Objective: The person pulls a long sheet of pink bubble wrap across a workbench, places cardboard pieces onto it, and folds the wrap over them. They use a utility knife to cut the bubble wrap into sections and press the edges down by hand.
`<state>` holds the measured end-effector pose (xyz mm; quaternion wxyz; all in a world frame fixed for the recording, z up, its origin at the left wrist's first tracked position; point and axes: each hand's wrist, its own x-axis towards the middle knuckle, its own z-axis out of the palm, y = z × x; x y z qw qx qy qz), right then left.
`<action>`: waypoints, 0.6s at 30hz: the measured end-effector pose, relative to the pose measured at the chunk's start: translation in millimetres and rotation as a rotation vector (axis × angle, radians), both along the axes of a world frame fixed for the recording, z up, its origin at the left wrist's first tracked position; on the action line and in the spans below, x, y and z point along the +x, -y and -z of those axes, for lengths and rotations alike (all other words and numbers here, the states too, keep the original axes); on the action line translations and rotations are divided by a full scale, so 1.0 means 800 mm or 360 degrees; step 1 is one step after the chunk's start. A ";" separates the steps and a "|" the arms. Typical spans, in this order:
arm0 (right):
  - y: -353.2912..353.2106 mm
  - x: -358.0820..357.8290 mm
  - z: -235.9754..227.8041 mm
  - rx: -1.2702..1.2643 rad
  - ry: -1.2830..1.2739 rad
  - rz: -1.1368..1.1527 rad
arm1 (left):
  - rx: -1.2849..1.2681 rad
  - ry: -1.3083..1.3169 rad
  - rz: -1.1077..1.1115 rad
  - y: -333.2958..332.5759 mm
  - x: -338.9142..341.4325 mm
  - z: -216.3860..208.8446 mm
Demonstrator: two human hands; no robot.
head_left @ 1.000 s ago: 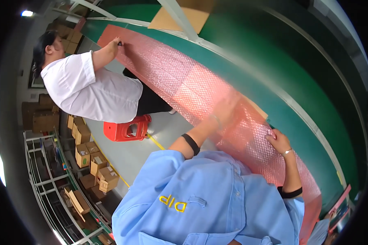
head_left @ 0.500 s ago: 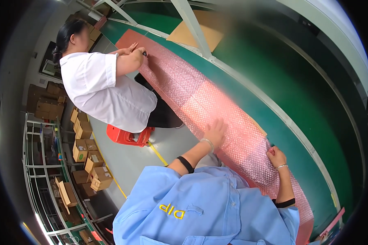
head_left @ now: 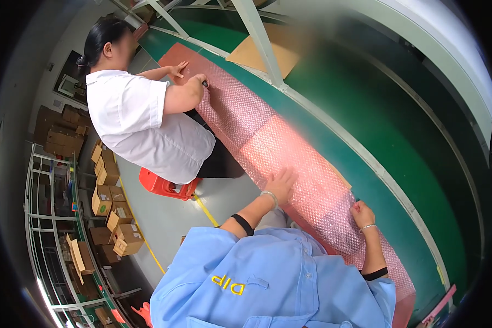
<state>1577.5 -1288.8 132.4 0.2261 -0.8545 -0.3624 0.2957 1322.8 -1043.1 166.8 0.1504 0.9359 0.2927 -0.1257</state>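
Observation:
A long pink sheet of bubble wrap (head_left: 257,123) lies along the green table in front of me, with flatter, more orange-pink patches across its middle. My left hand (head_left: 280,184) rests flat on the wrap with its fingers spread. At the wrap's far edge, to the right, my right hand (head_left: 362,214) is closed in a pinch. A small reddish bit shows at its fingertips, too small to name. Beyond my left hand, a co-worker in a white shirt (head_left: 128,104) lays one hand flat on the wrap's far-left end and grips a small dark tool (head_left: 205,83) in the other.
A tan cardboard edge (head_left: 340,178) peeks out at the wrap's far side. A pale metal post (head_left: 261,46) and rail stand behind the table, near a cardboard sheet (head_left: 240,53). On the floor at left are a red stool (head_left: 164,185) and several cardboard boxes (head_left: 127,239).
The co-worker's hand with the dark tool has moved along the wrap toward me. My hands keep their places on the wrap; the whole view has shifted slightly.

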 end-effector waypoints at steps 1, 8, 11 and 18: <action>-0.001 -0.001 -0.002 -0.0021 0.0005 0.0008 | 0.0002 -0.0003 -0.0003 0.001 0.000 0.000; -0.006 -0.002 -0.007 -0.0090 0.0033 0.0007 | 0.0043 -0.0041 -0.0011 0.004 0.003 -0.003; -0.008 -0.002 -0.013 -0.0120 0.0002 0.0052 | -0.0006 -0.0051 -0.0044 0.009 0.007 -0.005; -0.009 -0.001 -0.004 -0.0064 0.0007 0.0045 | 0.0015 0.0060 0.0061 0.040 -0.003 0.009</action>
